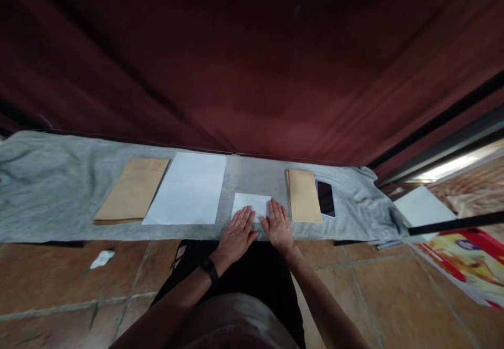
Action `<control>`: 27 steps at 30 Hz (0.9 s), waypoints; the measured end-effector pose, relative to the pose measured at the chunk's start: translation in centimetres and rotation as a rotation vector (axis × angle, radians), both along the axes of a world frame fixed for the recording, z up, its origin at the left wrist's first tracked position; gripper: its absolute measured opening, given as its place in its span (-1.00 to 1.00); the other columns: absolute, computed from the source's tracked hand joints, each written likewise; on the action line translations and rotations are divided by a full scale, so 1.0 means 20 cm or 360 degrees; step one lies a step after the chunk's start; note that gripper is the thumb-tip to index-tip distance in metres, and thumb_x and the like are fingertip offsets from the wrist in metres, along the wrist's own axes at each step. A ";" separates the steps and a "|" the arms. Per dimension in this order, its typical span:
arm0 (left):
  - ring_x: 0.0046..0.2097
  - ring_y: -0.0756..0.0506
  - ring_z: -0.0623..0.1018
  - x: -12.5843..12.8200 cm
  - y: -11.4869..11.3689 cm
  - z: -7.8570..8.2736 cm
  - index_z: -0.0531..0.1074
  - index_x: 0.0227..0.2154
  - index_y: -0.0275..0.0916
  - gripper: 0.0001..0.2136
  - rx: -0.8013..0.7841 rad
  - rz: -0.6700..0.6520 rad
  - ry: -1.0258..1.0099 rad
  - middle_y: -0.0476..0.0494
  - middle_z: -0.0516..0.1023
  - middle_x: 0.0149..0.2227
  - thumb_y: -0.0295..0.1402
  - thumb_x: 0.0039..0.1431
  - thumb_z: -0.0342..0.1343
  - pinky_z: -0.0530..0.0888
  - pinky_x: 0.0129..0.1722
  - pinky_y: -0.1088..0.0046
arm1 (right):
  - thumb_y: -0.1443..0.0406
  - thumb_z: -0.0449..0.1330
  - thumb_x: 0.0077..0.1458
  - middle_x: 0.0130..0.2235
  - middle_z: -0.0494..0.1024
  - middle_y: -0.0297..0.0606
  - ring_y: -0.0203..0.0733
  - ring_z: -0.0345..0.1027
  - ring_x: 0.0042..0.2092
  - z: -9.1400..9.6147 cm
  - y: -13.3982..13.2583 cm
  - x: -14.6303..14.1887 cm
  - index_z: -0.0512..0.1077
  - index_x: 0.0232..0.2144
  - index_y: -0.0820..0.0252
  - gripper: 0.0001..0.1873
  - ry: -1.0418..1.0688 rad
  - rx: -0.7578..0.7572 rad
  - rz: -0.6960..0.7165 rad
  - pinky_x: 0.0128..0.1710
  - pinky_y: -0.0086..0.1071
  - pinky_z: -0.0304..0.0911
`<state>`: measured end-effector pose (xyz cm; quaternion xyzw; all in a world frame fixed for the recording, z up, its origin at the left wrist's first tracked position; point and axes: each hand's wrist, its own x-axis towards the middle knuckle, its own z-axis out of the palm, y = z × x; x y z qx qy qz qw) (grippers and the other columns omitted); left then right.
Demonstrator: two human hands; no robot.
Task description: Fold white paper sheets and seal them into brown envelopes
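Bare forearms [185, 292] reached to the left hand [237, 233] and right hand [279, 226], palms down, slightly apart, fingers straight, seemingly to keep the small white paper [252, 201] under them flat on the cloth-covered counter [258, 175]. Just right lay small envelopes [305, 197], then a phone [325, 199]; leftward, a large white sheet [189, 189], then large envelopes [132, 189], perhaps spread sideways for easy reach.

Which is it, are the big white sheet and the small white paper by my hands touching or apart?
Apart. The head view shows a strip of grey cloth between the big white sheet and the small white paper.
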<state>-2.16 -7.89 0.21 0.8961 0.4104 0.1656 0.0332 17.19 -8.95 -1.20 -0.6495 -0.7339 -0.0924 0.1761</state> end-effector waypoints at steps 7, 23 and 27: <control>0.41 -0.20 0.12 -0.01 0.00 0.01 0.07 0.35 -0.39 -0.42 -0.0022 -0.0019 0.0033 -0.37 0.15 0.37 -0.33 0.31 -0.08 0.08 0.39 0.11 | 0.19 -0.12 0.41 0.35 0.22 -0.10 -0.08 0.03 0.38 0.04 -0.10 -0.15 0.08 0.37 0.24 -0.44 0.0116 -0.0112 0.0250 0.36 -0.04 -0.08; 0.41 -0.26 0.08 -0.13 -0.06 0.00 0.10 0.33 -0.44 -0.39 0.0001 0.0124 0.0046 -0.44 0.13 0.37 -0.17 0.34 -0.03 0.14 0.37 0.10 | 0.19 -0.09 0.40 0.37 0.16 -0.04 0.02 0.04 0.37 0.03 -0.20 -0.11 0.03 0.38 0.33 -0.40 0.0014 -0.0134 0.0108 0.34 -0.02 -0.03; 0.41 -0.27 0.09 -0.13 -0.05 0.00 0.12 0.31 -0.47 -0.40 0.0002 0.0197 0.0064 -0.46 0.15 0.36 -0.13 0.38 -0.11 0.16 0.36 0.08 | 0.20 -0.09 0.41 0.37 0.17 -0.04 0.01 0.03 0.38 0.01 -0.21 -0.08 0.02 0.38 0.33 -0.40 0.0017 -0.0118 0.0094 0.34 -0.03 -0.03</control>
